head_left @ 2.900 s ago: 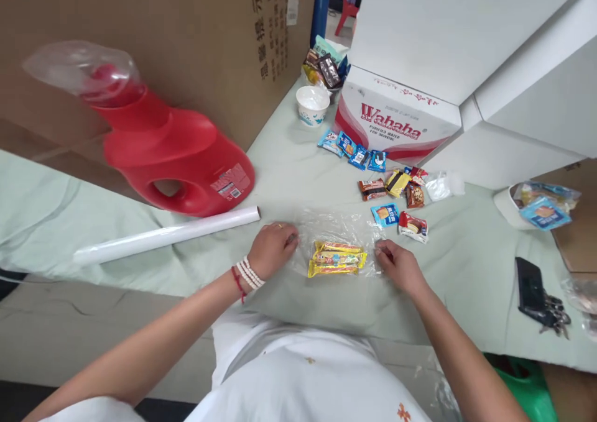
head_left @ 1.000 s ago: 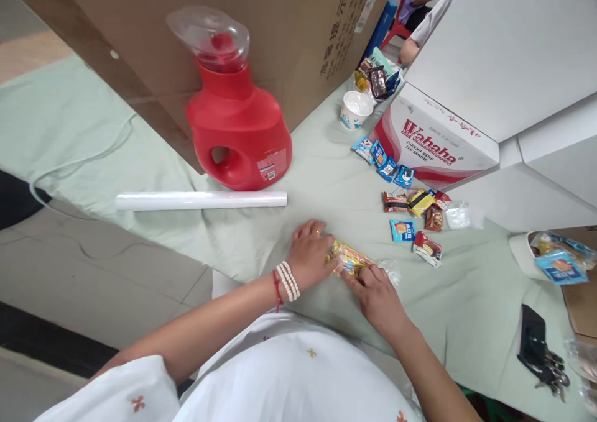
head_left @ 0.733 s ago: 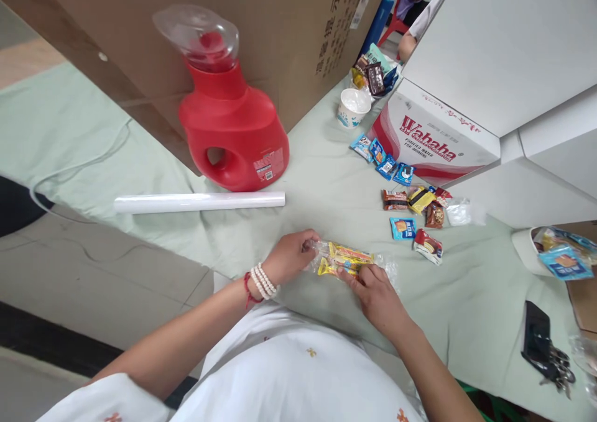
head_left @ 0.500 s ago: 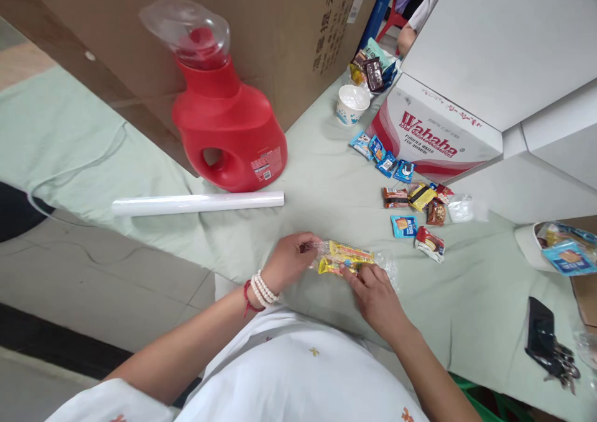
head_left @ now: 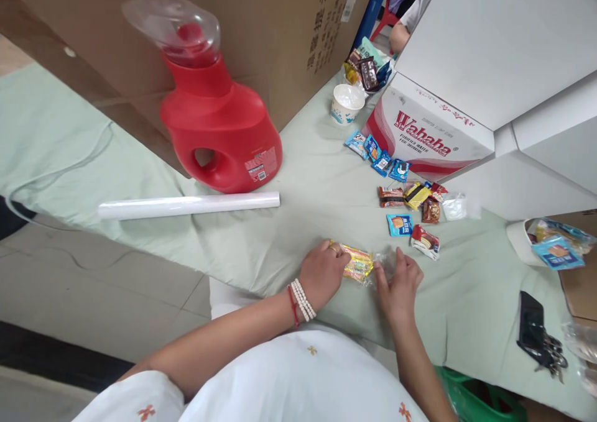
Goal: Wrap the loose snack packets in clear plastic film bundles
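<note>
Left hand low centre of frame, palm down, wrist bent, fingers curled together over the left end of the yellow snack pack, pressing it to the bench. Right hand just right of it, fingers spread apart and laid on the clear wrap at the pack's right end; whether pinching the wrap, cannot tell. Both forearms angled up from the bottom edge; bead bracelets on the left wrist.

One snack pack, centre of frame, flat on the green cloth between the two hands. One white roll left of centre, lying flat. One red jug behind it, upper left, upright, clear cap. One paper cup upper centre. One Wahaha box upper right. Four blue packets in a row before the box; about six more small snacks below them. One phone with keys, lower right.
</note>
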`<move>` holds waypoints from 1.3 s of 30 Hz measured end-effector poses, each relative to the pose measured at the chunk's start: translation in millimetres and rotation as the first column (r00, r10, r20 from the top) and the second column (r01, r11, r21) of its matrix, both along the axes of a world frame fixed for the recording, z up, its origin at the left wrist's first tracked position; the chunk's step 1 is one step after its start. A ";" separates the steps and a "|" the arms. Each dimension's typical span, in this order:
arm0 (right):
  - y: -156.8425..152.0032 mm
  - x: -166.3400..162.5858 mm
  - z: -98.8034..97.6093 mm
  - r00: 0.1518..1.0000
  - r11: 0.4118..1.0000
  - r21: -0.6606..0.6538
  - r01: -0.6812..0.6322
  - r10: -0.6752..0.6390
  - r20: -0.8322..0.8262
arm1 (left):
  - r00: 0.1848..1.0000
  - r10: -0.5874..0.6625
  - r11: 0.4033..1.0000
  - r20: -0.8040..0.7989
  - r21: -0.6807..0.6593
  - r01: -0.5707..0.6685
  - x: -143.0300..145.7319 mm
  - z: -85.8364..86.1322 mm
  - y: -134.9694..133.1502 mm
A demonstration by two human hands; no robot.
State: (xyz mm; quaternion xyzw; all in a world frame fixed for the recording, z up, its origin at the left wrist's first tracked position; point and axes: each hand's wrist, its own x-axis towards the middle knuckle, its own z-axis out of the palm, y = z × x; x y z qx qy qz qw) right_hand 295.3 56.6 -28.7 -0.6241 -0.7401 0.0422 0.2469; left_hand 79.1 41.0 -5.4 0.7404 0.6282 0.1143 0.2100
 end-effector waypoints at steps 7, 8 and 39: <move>-3.7 0.8 17.9 0.991 0.984 -0.181 0.006 -0.030 -0.128 | 0.980 0.111 0.994 0.167 0.003 -0.113 -9.0 -0.9 10.3; -6.6 -6.3 21.9 0.989 0.973 -0.231 -0.022 -0.014 -0.150 | 0.978 0.103 0.995 0.180 -0.013 -0.102 -9.4 -1.2 10.7; -15.4 3.2 19.0 0.404 0.923 -0.384 -0.018 -0.345 -0.848 | 0.802 -0.011 1.000 0.598 0.027 -0.006 -50.8 -20.2 -39.1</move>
